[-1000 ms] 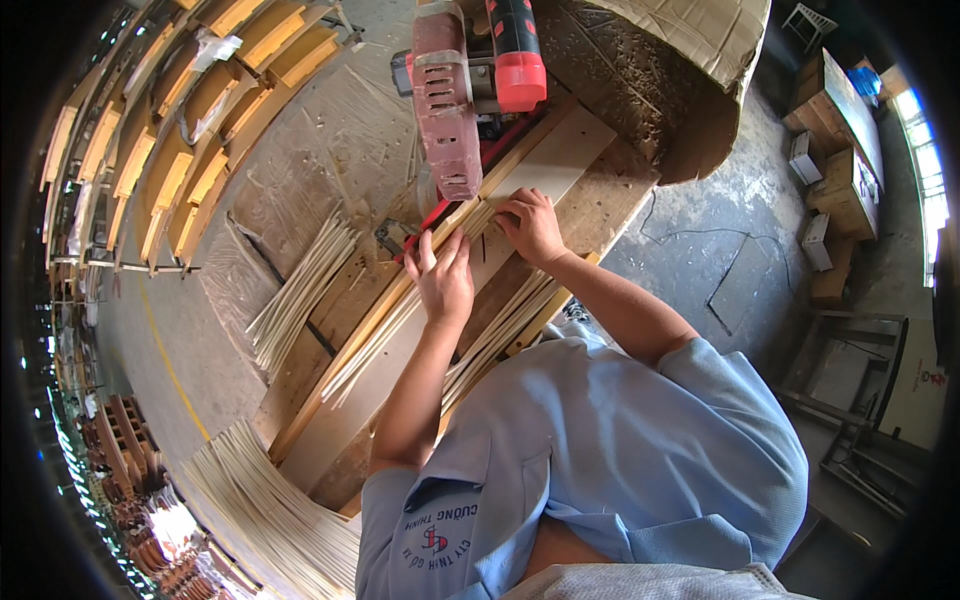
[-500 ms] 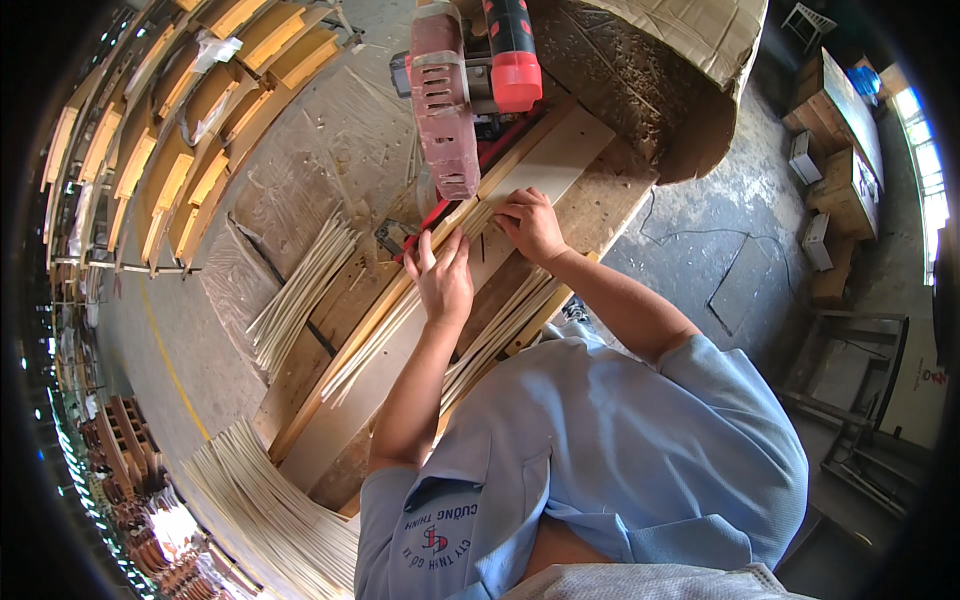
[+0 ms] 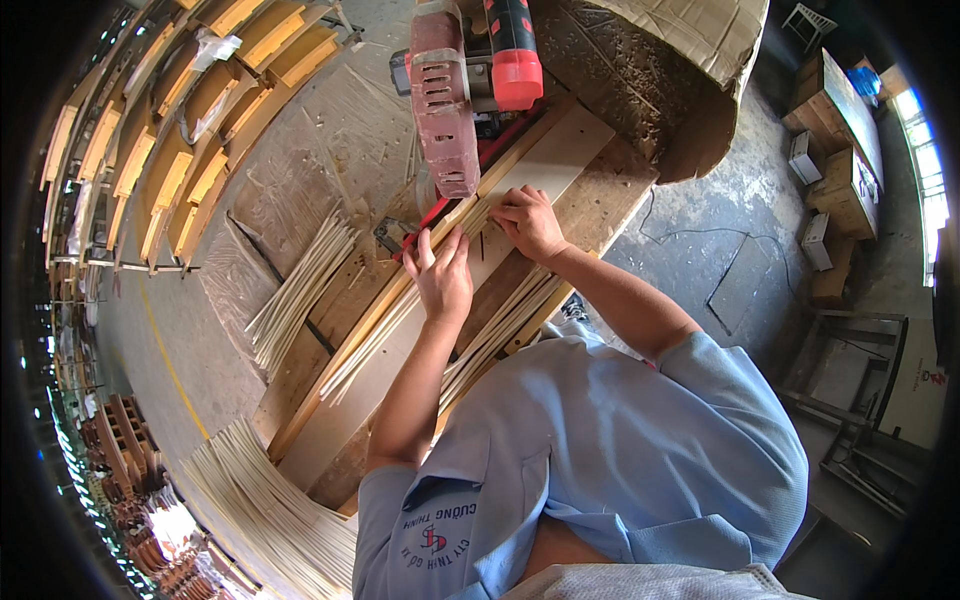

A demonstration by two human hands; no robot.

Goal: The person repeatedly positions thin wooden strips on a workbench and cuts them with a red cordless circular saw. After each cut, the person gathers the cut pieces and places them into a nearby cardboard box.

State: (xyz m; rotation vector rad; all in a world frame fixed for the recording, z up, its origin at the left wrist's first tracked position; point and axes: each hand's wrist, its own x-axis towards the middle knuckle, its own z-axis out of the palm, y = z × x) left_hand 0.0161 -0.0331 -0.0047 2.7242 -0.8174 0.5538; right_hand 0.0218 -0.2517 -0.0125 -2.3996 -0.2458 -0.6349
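Observation:
A bundle of thin pale wooden sticks (image 3: 376, 346) lies along a wooden fence strip (image 3: 345, 352) on a light board. My left hand (image 3: 443, 278) bends its fingers over the bundle and presses it against the strip. Just beyond, my right hand (image 3: 530, 224) is closed at the bundle's far end, its fingertips pinched on the sticks. Close ahead of both hands stands a mitre saw (image 3: 445, 120) with a dusty red guard, which hides its blade. Its red and black handle (image 3: 516, 75) is to the right of the guard.
More sticks lie left of the fence (image 3: 305, 290), beside my body (image 3: 495, 335) and in a large pile (image 3: 265, 500) at lower left. A cardboard sheet (image 3: 690, 50) with wood chips rises behind the bench. Racks of curved wooden parts (image 3: 190, 150) stand left; a cable (image 3: 750, 236) crosses the floor.
My right hand has shifted very slightly left along the sticks. My left hand and the saw look almost unmoved.

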